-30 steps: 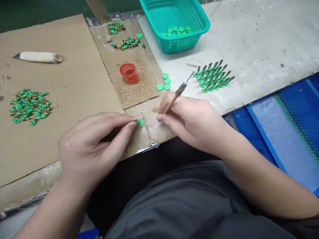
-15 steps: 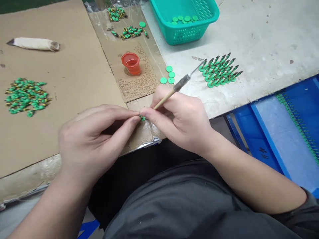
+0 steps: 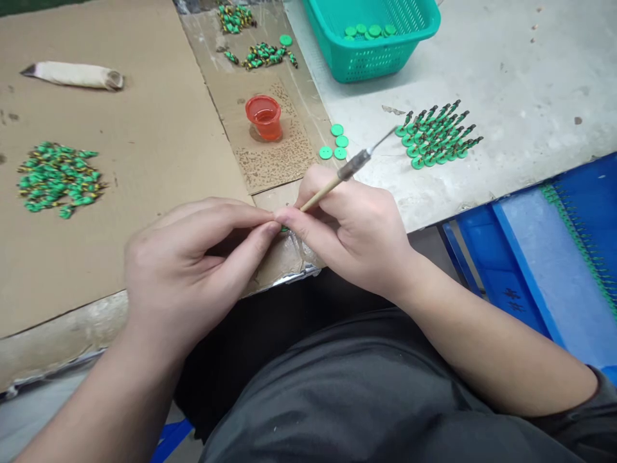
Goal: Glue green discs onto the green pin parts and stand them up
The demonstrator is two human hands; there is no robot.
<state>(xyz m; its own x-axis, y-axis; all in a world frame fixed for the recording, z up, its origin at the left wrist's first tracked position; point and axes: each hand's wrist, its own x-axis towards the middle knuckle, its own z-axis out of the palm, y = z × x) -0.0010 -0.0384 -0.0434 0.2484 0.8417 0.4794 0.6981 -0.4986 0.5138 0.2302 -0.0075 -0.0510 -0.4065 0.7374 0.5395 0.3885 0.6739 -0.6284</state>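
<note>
Near the table's front edge, my left hand (image 3: 197, 263) pinches something small whose shape is mostly hidden by the fingertips. A bit of a green piece (image 3: 285, 229) shows under the touching fingertips of both hands. My right hand (image 3: 357, 231) is closed around a thin wooden-handled tool (image 3: 321, 194), its metal point slanting up and to the right. Just beyond the hands lie several loose green discs (image 3: 340, 141). To the right, several small figures (image 3: 438, 136) stand on green discs in tight rows.
A red cup of liquid (image 3: 264, 119) stands on speckled cardboard. Piles of small green-and-yellow pieces (image 3: 60, 179) lie at left and top. A teal basket (image 3: 371, 61) holds green discs. A cloth-wrapped roll (image 3: 77, 75) lies upper left; blue trays (image 3: 506, 257) sit at right.
The whole view has shifted slightly, with the table's items appearing farther right and a little higher. The fingertips of both hands have drawn closer together, covering more of the green piece.
</note>
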